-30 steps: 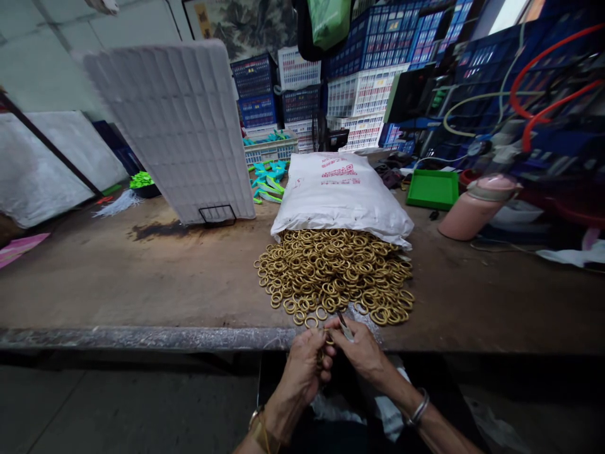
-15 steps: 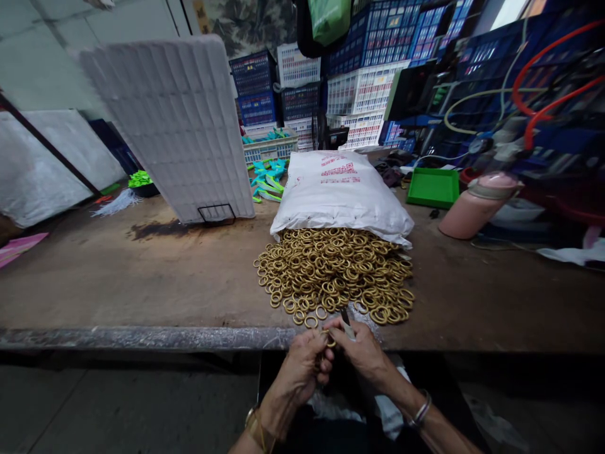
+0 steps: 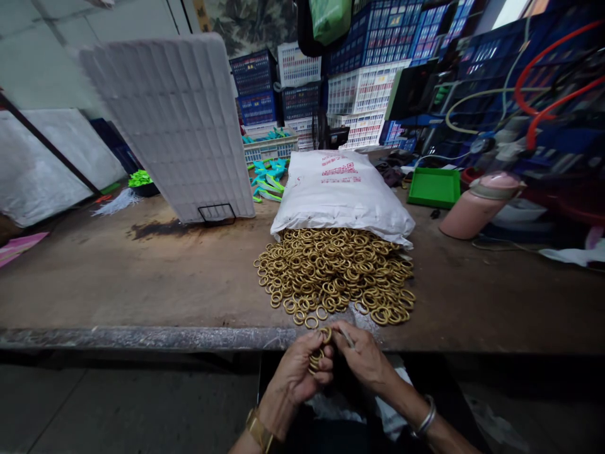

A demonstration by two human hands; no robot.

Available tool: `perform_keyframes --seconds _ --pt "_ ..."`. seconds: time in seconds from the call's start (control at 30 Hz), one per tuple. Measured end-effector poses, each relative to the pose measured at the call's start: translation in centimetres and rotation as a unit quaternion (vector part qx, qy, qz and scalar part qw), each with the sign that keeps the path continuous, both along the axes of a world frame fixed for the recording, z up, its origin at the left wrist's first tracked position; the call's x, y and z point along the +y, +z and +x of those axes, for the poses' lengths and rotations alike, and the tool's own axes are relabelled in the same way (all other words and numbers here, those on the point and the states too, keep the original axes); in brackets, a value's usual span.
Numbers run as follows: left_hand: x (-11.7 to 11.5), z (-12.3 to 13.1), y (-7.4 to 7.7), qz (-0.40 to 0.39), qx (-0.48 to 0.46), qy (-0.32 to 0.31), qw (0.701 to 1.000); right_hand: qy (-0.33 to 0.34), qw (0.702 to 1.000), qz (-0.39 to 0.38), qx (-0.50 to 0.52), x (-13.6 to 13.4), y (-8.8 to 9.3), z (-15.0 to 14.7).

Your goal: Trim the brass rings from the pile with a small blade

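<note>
Over the table's front edge, my left hand (image 3: 295, 372) is closed around several gold-coloured rings (image 3: 315, 362). One ring (image 3: 326, 334) stands up between its thumb and forefinger. Close beside it, my right hand (image 3: 366, 359) is closed on a slim grey blade-like tool (image 3: 348, 338), whose full shape the fingers hide. The right fingertips are at the upright ring; whether they touch it I cannot tell. Just beyond both hands lies a heap of the same rings (image 3: 335, 268), spilling from the mouth of a white sack (image 3: 335, 195) with red print.
A tall ribbed whitish panel (image 3: 174, 126) stands at the left on a black wire stand (image 3: 216, 214). A green tray (image 3: 433, 188) and a pink bottle (image 3: 479, 205) are at the right. Turquoise and green strips (image 3: 268, 180) lie behind the heap. Stacked crates (image 3: 366, 85) fill the back.
My right hand has turned the grey tool, so its dark tip no longer points up at the heap. My left hand has tilted, showing more of its rings.
</note>
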State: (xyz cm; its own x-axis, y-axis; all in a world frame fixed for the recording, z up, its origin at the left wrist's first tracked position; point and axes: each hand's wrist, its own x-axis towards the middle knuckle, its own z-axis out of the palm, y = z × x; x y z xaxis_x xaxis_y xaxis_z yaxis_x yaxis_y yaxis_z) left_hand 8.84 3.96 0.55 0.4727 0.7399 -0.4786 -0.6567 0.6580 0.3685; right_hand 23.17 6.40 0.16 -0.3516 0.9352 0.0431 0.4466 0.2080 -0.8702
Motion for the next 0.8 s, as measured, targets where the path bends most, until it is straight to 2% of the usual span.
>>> perform_keyframes --seconds 0.1,0.17,0.37,0.43,0.57,0.67,0.8 --pt "0.0 0.0 0.0 0.017 0.002 -0.001 1.0 0.042 0.995 0.052 -0.074 -0.4 -0.3 0.0" --pt "-0.2 -0.1 0.1 0.029 0.008 -0.007 1.0 0.048 0.988 0.078 -0.126 -0.4 -0.3 0.2" --pt "-1.7 -0.3 0.3 0.051 0.019 -0.062 0.997 -0.033 0.962 0.096 -0.254 1.0 0.0 0.9" --pt "-2.2 -0.5 0.3 0.057 0.032 -0.059 0.996 -0.029 0.96 0.105 -0.257 1.2 -0.2 0.9" --pt "-2.8 -1.0 0.2 0.057 0.054 -0.037 0.996 0.026 0.971 0.135 -0.197 1.1 -0.8 0.2" --pt "-2.8 -1.4 0.4 0.06 0.06 -0.022 0.996 0.034 0.973 0.148 -0.175 1.1 -1.0 -0.8" --pt "-2.7 -1.7 0.7 0.084 0.061 0.001 0.995 0.04 0.965 0.138 -0.218 1.4 -0.9 -2.4"
